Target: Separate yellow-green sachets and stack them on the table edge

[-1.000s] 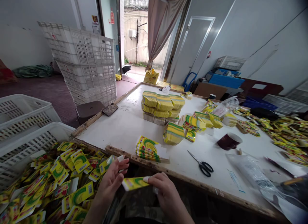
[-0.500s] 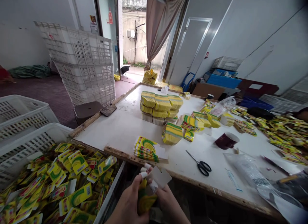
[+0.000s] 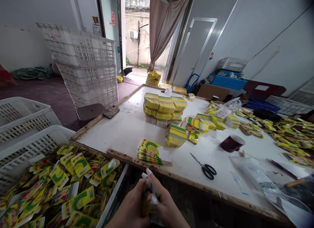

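Low in front of me, below the table edge, my left hand (image 3: pixel 133 202) is closed around a small yellow carton (image 3: pixel 145 206), mostly hidden by the fingers. My right hand (image 3: pixel 168 203) presses on the carton from the other side; something pale and shiny (image 3: pixel 154 202) shows between thumb and fingers, too blurred to name. White covers sit on several fingertips. Just beyond the hands, a fanned stack of flat yellow-green cartons (image 3: pixel 149 151) lies on the table edge. A white crate (image 3: pixel 120 185) full of yellow cartons (image 3: pixel 78 197) stands to the left of my left hand.
On the white table (image 3: pixel 117 130) are bundled carton stacks (image 3: pixel 164 105), black-handled scissors (image 3: pixel 208 171), a dark red mug (image 3: pixel 232 143), a phone (image 3: pixel 111 112) and a plastic bag (image 3: pixel 252 172). Wooden strips (image 3: pixel 186 180) edge it. Stacked white crates (image 3: pixel 85 64) and a stool (image 3: pixel 89 112) stand left.
The carton's raised pale flaps, visible before, are now out of sight between the hands. My right hand has turned and closed in over the carton, its fingers pointing forward.
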A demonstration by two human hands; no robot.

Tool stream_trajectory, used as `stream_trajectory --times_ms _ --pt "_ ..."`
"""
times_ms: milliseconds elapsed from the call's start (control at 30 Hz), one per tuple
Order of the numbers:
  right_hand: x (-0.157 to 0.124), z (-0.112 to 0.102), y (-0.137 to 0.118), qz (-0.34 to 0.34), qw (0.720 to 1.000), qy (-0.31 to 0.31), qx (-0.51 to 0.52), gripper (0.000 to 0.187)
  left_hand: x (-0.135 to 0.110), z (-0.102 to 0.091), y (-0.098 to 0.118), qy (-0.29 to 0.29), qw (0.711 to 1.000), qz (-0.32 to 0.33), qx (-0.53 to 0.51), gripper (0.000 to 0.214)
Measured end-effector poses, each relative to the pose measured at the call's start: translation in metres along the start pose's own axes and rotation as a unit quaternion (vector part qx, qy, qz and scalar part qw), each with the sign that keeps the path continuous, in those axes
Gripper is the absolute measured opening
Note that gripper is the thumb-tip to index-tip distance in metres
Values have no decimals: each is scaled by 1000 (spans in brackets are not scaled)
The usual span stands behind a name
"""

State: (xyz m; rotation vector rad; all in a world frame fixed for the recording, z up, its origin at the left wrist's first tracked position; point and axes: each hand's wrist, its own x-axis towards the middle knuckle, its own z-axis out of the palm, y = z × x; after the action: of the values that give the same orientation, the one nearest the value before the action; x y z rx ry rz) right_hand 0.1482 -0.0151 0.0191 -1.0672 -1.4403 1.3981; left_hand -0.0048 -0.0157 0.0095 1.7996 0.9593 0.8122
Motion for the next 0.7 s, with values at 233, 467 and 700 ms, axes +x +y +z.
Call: stream_trajectory --times_ms 233,467,700 --pt "3 -7 1 -64 983 65 -159 46 -4 7 -12 135 988 -67 10 64" --pt "0 -15 -2 -75 942 -102 -310 67 -5 -19 -13 86 994 -53 46 50" --pt "10 -21 -19 -99 942 -142 -286 18 -4 -36 -10 40 993 -58 94 52"
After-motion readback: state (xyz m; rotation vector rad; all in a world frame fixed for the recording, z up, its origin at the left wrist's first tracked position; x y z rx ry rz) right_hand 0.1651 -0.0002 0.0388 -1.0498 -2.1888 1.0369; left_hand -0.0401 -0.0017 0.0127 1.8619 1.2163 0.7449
